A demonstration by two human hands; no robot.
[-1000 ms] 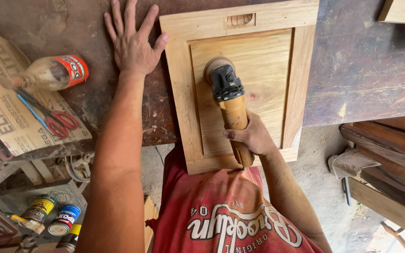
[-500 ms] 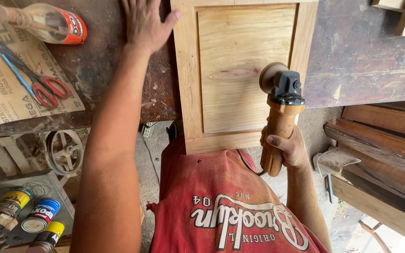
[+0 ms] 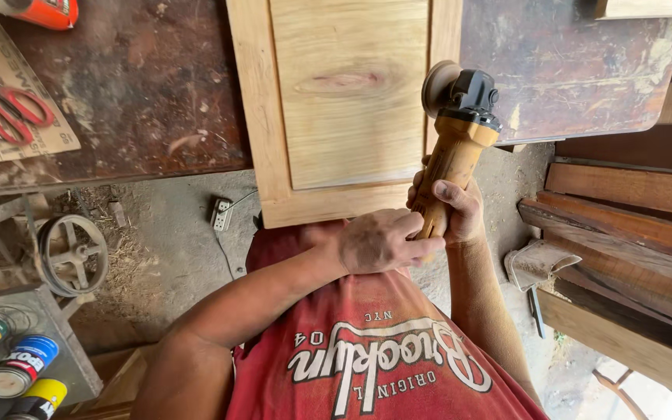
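Sander [image 3: 460,117] is sitting lifted off the cabinet door [image 3: 336,101], its disc beside the door's right rail above the counter [image 3: 141,93]. I am gripping its handle with my right hand [image 3: 453,210] while my left hand [image 3: 379,241] is closing around the handle's base. Judging by this, I am pausing between sanding passes; next calls for setting the disc flat again.

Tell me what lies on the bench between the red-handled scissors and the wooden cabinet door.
Only bare, stained benchtop separates the scissors from the cabinet door, seen in the head view.
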